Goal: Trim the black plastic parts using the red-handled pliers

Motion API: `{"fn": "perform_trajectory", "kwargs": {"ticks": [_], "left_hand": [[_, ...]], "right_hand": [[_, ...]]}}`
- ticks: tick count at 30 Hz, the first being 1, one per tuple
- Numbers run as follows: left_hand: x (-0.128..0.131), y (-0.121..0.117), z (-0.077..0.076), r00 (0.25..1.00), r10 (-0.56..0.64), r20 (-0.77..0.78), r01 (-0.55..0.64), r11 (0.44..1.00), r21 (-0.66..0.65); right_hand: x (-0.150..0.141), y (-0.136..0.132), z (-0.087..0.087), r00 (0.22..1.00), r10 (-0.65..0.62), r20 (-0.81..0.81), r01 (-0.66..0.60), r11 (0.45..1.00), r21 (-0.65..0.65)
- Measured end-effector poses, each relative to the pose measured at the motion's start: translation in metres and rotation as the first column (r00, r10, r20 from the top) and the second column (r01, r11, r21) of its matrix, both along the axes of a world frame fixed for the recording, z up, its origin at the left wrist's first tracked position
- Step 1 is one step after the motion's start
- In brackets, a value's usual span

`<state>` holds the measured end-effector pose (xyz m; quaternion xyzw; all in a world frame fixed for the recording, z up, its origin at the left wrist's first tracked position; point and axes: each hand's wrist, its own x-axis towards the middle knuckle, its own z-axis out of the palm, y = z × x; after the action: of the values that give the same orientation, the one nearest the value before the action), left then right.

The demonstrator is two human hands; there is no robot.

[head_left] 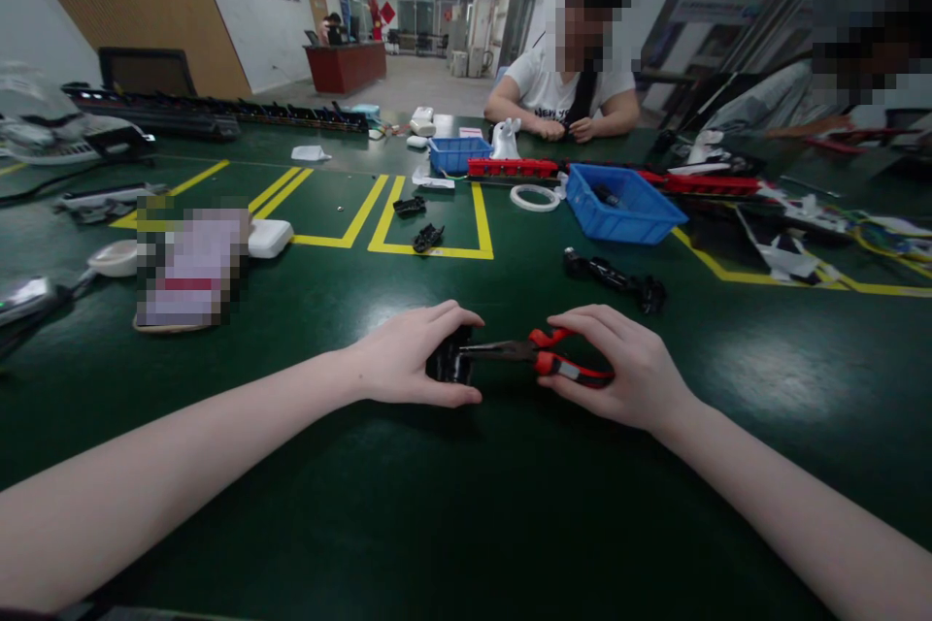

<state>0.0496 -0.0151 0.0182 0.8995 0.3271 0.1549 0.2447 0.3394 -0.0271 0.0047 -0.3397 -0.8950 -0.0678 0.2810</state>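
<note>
My left hand [416, 354] is closed around a small black plastic part [455, 359], holding it just above or on the green tabletop; the palm hides part of it. In my right hand [626, 364] are needle-nose pliers [546, 355] with red and black handles. Their narrow metal jaws point left and reach the black part; whether they grip it I cannot tell. Beyond my right hand lies a longer black jointed part [615, 277]. Two small black pieces, one nearer [427, 237] and one farther [409, 206], lie inside a yellow-taped outline.
A blue bin [622, 204] holds dark pieces, with a white tape ring [534, 198] beside it. A smaller blue bin [458, 155] stands farther back. On the left are a phone [193, 267] and a white case [270, 238]. Across the table sits a person [572, 82]; another is at right.
</note>
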Motion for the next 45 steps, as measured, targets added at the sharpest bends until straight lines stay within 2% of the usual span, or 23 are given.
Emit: {"fn": "perform_trajectory", "kwargs": {"ticks": [4,13,20,24,31,36,45], "left_hand": [[0.0,-0.001,0.0,1.0,0.007,-0.001,-0.007,1.0,0.001],[0.0,0.004,-0.005,0.999,0.006,-0.032,-0.007,1.0,-0.02],[-0.001,0.005,-0.009,1.0,-0.024,-0.007,0.024,0.999,0.026],[-0.001,0.006,-0.011,0.999,-0.035,-0.015,0.036,0.999,0.027],[-0.001,0.008,-0.012,0.999,-0.039,-0.029,0.04,0.998,0.037],[-0.001,0.008,-0.012,0.998,-0.045,-0.043,0.047,0.998,0.038],[0.0,0.007,-0.011,0.997,-0.052,-0.053,0.055,0.997,0.049]], "right_hand": [[0.0,0.001,-0.003,1.0,-0.001,-0.008,0.001,1.0,-0.018],[-0.002,-0.001,0.001,0.993,-0.039,0.111,0.034,0.999,0.039],[-0.004,0.001,0.0,0.98,-0.011,0.199,0.024,0.998,-0.061],[-0.005,0.0,0.002,0.98,0.028,0.199,-0.004,0.993,-0.117],[-0.006,-0.001,0.004,0.984,0.055,0.17,-0.031,0.99,-0.137],[-0.005,-0.001,0.003,0.982,0.062,0.177,-0.043,0.993,-0.11],[-0.004,0.0,0.001,0.971,0.022,0.237,-0.035,0.998,0.048]]}}
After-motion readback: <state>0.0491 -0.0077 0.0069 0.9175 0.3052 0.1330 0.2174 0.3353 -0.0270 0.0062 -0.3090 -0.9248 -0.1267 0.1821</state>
